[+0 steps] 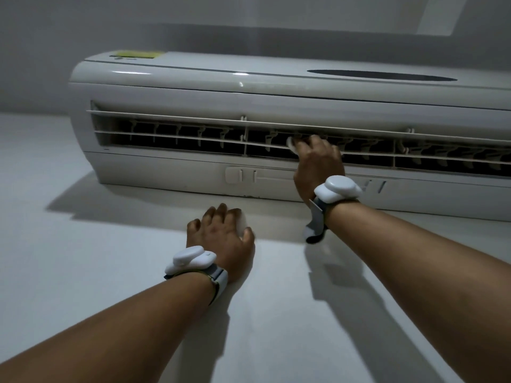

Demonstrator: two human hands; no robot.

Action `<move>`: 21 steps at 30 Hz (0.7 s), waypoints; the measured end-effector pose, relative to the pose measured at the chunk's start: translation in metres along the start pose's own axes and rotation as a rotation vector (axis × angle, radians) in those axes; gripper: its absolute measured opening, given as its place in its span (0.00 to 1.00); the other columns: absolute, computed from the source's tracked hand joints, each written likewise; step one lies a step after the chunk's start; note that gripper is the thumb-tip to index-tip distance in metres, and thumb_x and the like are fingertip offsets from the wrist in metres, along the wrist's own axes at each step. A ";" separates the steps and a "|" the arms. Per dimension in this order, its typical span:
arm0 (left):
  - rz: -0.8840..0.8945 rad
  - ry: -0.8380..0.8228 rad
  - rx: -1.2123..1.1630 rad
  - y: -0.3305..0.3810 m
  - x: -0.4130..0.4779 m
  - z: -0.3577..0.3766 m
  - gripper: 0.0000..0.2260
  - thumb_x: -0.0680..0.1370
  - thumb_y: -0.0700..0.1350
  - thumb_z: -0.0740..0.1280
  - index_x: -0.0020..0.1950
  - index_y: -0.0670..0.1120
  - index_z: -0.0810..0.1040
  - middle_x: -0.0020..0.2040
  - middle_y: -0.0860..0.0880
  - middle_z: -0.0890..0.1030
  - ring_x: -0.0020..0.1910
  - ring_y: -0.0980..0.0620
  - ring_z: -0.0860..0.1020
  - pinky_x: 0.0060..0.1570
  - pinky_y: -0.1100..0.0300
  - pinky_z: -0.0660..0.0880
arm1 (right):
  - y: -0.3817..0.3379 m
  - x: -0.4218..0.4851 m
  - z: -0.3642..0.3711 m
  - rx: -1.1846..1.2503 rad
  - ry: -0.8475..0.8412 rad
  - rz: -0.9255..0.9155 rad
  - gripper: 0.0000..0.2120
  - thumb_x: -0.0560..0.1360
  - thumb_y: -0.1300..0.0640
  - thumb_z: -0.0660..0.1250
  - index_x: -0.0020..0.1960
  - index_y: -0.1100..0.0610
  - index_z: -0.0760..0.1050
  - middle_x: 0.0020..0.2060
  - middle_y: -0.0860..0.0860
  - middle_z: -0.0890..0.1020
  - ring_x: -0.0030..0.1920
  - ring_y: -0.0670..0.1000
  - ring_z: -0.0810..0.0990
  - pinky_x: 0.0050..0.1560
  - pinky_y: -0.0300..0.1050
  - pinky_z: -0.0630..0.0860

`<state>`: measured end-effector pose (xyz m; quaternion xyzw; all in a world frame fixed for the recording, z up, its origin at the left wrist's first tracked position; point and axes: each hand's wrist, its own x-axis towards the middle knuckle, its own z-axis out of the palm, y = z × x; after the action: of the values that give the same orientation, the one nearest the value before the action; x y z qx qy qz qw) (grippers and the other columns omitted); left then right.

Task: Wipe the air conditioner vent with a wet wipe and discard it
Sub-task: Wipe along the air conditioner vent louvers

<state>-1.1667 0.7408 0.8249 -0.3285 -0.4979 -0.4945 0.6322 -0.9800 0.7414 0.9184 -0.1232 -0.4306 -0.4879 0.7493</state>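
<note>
1. The right hand [318,161] is reaching up into the vent [179,136]. Its fingers are curling round a wet wipe [291,142], which is showing as a white wad just past the fingertips.
2. The wipe is pressing on the lower louvre blade [166,136], about midway along the opening and well apart from the left end of the air conditioner [193,87].
3. The left hand [221,233] is resting on the wall [83,272] just under the unit's bottom edge, fingers bent. A pale patch is showing between thumb and forefinger, and I cannot tell whether the hand is clamping on anything.
4. Both wrists are carrying white strapped devices: the left wrist band [190,259] and the right wrist band [338,189].
5. Judging by this, the wiping step is under way. The blades on either side are looking alike, so the cleaned share is unclear. Discarding is not yet done, and no bin is showing.
</note>
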 end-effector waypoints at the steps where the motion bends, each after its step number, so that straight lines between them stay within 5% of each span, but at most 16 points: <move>1: 0.000 0.001 -0.003 0.001 0.000 0.000 0.22 0.77 0.58 0.53 0.70 0.56 0.65 0.74 0.52 0.64 0.73 0.51 0.59 0.65 0.50 0.57 | -0.007 0.001 0.001 -0.001 0.003 -0.006 0.18 0.73 0.65 0.55 0.61 0.60 0.74 0.55 0.61 0.75 0.55 0.62 0.73 0.57 0.53 0.65; 13: 0.005 0.019 -0.035 -0.004 0.004 0.010 0.24 0.74 0.60 0.51 0.68 0.56 0.66 0.73 0.51 0.66 0.73 0.49 0.60 0.64 0.49 0.57 | -0.065 0.017 0.011 0.060 -0.028 -0.045 0.18 0.74 0.65 0.56 0.63 0.59 0.73 0.57 0.59 0.75 0.57 0.61 0.73 0.59 0.52 0.65; 21: 0.014 0.016 -0.022 -0.003 0.003 0.009 0.23 0.75 0.59 0.51 0.68 0.55 0.66 0.73 0.51 0.66 0.73 0.49 0.60 0.63 0.50 0.57 | -0.040 0.017 0.008 0.072 -0.005 -0.196 0.21 0.76 0.65 0.55 0.68 0.55 0.70 0.59 0.57 0.77 0.58 0.61 0.75 0.58 0.53 0.68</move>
<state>-1.1724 0.7474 0.8306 -0.3351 -0.4850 -0.4979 0.6360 -1.0148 0.7159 0.9275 -0.0546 -0.4597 -0.5428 0.7008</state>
